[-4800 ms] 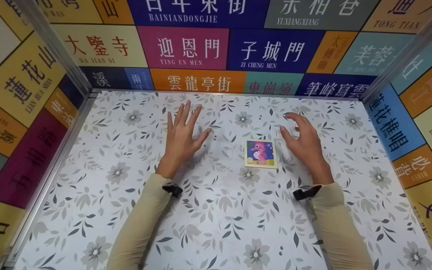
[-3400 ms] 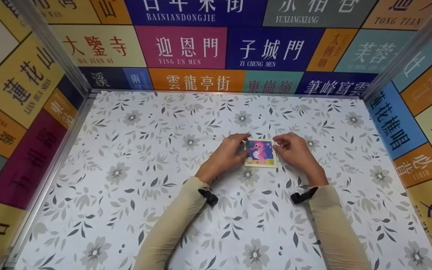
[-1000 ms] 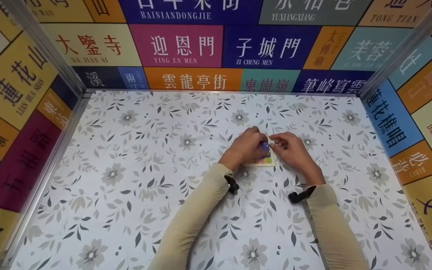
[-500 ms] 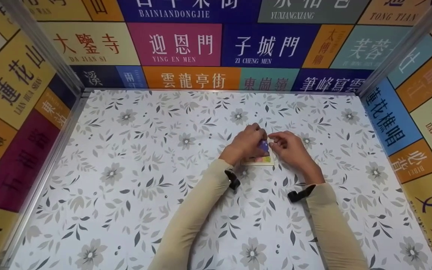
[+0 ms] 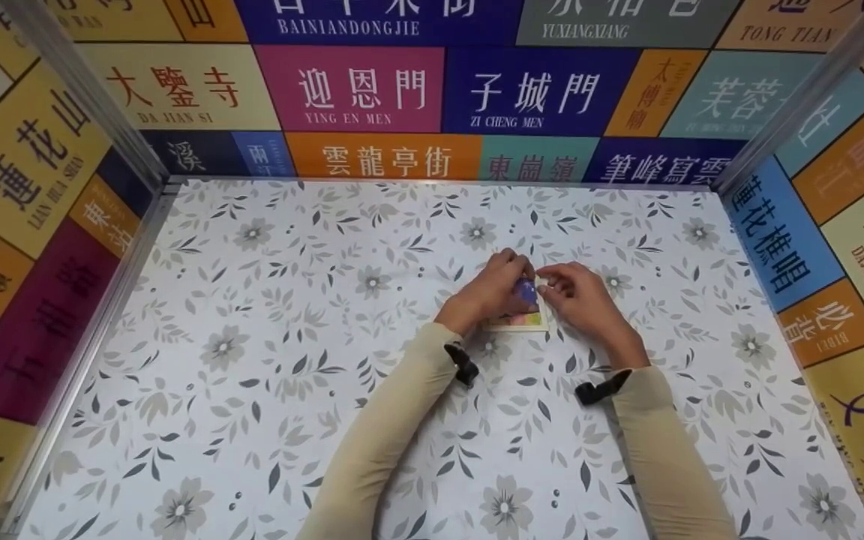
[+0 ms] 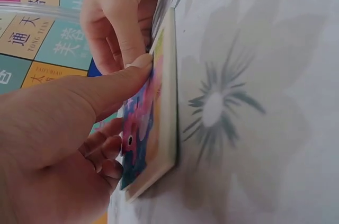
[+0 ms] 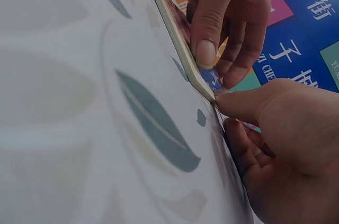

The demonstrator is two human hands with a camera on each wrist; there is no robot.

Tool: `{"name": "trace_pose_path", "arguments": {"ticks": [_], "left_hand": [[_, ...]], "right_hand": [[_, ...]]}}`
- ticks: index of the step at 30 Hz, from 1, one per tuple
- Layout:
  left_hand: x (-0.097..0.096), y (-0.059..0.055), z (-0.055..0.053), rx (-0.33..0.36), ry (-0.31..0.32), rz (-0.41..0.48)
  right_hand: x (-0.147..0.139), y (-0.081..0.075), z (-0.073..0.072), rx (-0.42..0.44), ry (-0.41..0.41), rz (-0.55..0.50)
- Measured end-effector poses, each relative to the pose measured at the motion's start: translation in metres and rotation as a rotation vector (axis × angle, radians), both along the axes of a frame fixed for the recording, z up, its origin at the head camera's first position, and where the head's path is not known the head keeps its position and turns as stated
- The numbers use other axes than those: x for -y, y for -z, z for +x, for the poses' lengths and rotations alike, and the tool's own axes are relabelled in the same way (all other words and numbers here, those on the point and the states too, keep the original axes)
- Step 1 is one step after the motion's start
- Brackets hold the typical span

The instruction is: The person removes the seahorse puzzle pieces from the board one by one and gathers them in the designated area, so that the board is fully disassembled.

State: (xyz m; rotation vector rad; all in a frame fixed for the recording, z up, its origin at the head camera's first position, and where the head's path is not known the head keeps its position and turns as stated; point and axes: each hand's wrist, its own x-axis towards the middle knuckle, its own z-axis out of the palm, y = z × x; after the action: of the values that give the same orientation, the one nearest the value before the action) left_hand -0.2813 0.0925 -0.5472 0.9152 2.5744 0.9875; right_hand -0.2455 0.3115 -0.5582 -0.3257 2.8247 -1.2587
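Observation:
A small square picture board point(image 5: 528, 319) with a pink seahorse lies on the table, much of it hidden under my left hand point(image 5: 490, 289). Its pale frame point(image 6: 170, 97) shows in the left wrist view, where one end of the seahorse picture point(image 6: 139, 139) stands out above the frame. My left thumb presses the picture's face while the fingers curl at its edge. My right hand point(image 5: 580, 296) pinches the board's far right corner; in the right wrist view the thumb point(image 7: 238, 102) sits right at that corner.
White floral paper covers the tabletop point(image 5: 252, 420). Coloured panels with Chinese lettering point(image 5: 372, 90) wall it at the back and both sides, with metal posts point(image 5: 113, 97) in the corners. A black band point(image 5: 462, 366) circles each wrist.
Both hands came in from the sides to the seahorse board; the left then moved right over it and covered most of the picture. Over the last half second they have hardly moved.

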Motion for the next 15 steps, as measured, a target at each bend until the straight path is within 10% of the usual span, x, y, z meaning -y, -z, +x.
{"name": "trace_pose_path", "arguments": {"ticks": [7,15], "left_hand": [[-0.006,0.054,-0.02,-0.112,-0.007,0.137],[-0.006,0.057,-0.023,-0.076,-0.018,0.088]], "right_hand": [[0.001,0.0,0.0,-0.043,-0.003,-0.018],[0.0,0.002,0.0,-0.007,0.0,-0.025]]}}
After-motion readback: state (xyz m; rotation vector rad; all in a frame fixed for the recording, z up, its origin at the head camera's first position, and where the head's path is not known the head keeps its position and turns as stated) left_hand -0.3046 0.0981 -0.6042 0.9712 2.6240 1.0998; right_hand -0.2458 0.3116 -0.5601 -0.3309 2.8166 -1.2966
